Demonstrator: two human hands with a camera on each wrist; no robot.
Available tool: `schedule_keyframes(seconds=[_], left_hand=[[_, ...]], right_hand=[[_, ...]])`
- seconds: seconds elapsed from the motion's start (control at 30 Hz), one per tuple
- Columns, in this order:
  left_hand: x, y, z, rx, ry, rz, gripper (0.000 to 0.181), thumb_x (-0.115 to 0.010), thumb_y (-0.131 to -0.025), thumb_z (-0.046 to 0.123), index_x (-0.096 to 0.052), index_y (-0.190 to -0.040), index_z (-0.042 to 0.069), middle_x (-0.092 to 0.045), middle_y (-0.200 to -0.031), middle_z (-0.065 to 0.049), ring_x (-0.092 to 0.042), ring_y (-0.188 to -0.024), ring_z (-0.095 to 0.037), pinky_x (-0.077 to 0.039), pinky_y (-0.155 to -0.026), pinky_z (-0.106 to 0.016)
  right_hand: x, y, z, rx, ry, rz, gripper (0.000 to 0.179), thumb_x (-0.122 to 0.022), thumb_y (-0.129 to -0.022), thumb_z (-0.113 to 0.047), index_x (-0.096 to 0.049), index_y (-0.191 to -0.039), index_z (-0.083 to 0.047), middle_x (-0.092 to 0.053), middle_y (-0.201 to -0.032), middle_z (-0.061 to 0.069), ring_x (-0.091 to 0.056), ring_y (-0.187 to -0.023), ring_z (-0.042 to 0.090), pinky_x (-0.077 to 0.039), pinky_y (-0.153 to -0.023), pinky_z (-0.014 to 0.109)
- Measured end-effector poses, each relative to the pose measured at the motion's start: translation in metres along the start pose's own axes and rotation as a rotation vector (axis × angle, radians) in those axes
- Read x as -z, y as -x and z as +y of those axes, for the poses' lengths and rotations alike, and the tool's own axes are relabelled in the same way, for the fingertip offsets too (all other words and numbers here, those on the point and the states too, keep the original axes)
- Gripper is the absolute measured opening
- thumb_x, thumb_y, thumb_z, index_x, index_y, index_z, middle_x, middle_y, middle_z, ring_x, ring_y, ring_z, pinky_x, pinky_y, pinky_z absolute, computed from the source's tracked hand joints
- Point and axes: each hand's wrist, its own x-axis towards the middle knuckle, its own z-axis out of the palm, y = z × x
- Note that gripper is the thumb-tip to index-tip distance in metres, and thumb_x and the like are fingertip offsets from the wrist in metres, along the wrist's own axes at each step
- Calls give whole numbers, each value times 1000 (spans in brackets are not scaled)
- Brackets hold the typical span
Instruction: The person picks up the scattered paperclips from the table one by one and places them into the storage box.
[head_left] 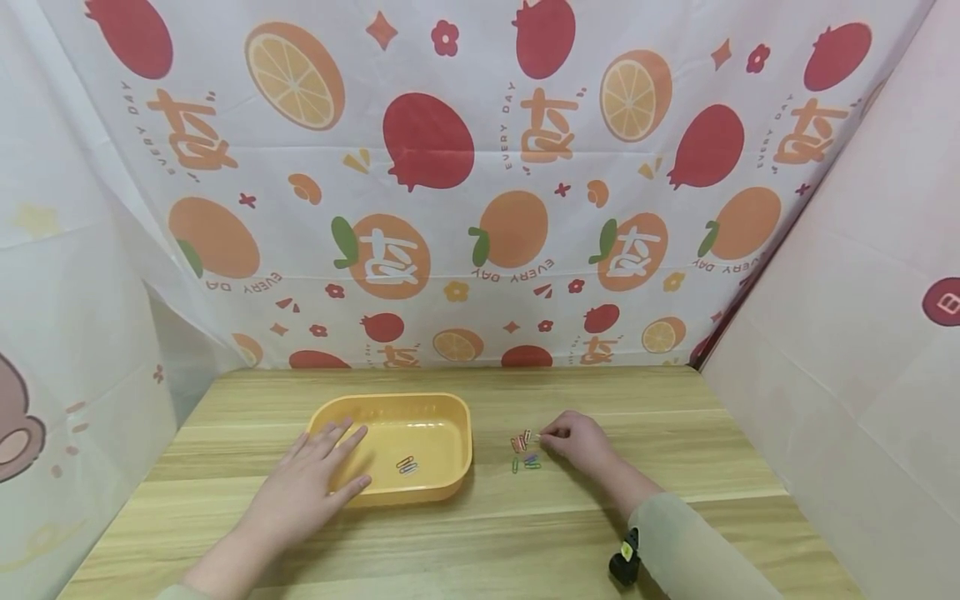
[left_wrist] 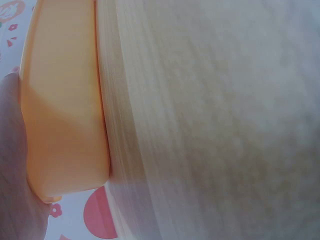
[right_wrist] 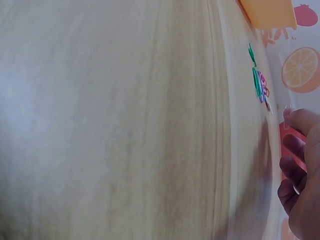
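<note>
My left hand [head_left: 303, 479] lies over the left side of a yellow plastic tray [head_left: 463, 417], fingers spread across its rim. In the left wrist view the tray's outer wall [left_wrist: 65, 115] stands on the table beside that hand. Inside the tray lie a few paper clips [head_left: 407, 465]. To the right of the tray, my right hand [head_left: 581, 442] pinches a whitish paper clip [right_wrist: 286, 117] between thumb and index finger. Just left of those fingertips is a loose group of red, green and blue paper clips [head_left: 532, 464] on the table.
The wooden table [head_left: 525, 542] runs back to a fruit-printed cloth [head_left: 480, 292]. Pale cloths also hang at the left and right sides. A small black device [head_left: 625, 560] is strapped at the right sleeve [head_left: 690, 542].
</note>
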Motion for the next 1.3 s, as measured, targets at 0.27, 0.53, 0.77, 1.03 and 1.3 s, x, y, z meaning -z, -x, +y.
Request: schedule_keyframes(seconds=[0.27,0.53,0.77,1.03,1.3], left_hand=[[-2,0,-1,-2,-6,-1,71,-59,-94,56,-41,-152,19,-35,-157,-12,-29,-144,-39,3,-123,-43],[-1,1,-2,2,4,2,71,-59,-94,56,-41,-152,20,-35,-157,-12,-29,-144,-39,0,-123,-46],[0,2,0,6,7,2,71,-60,-94,56,-42,-152,20,-36,-157,-12,-29,-144,-39,-1,-123,-47],[2,1,2,12,12,-6,70,-60,-94,55,-42,-152,19,-35,-158,-13,-29,-145,-39,-6,-122,-52],[0,1,-2,13,-6,-10,71,-60,-94,56,-41,-153,21,-35,-158,-11,-29,-145,-38,-7,-122,-51]], right_hand=[[0,-4,-11,-5,-29,7,5,-75,-90,-28,-78,-92,-25,-63,-87,-12,-55,-79,10,-49,-71,30],[-5,-12,-34,32,-94,-17,13,-72,-92,-30,-79,-96,-20,-65,-92,-12,-53,-79,11,-48,-67,28],[-12,-22,-64,70,-179,-21,20,-71,-93,-29,-79,-100,-12,-66,-90,-9,-54,-77,13,-47,-61,26],[-26,-30,-105,113,-199,-44,19,-72,-92,-34,-80,-99,-18,-65,-87,-13,-55,-77,10,-48,-62,24],[-41,-34,-147,147,-246,-84,14,-73,-91,-35,-80,-96,-24,-62,-81,-12,-53,-76,9,-46,-60,23]])
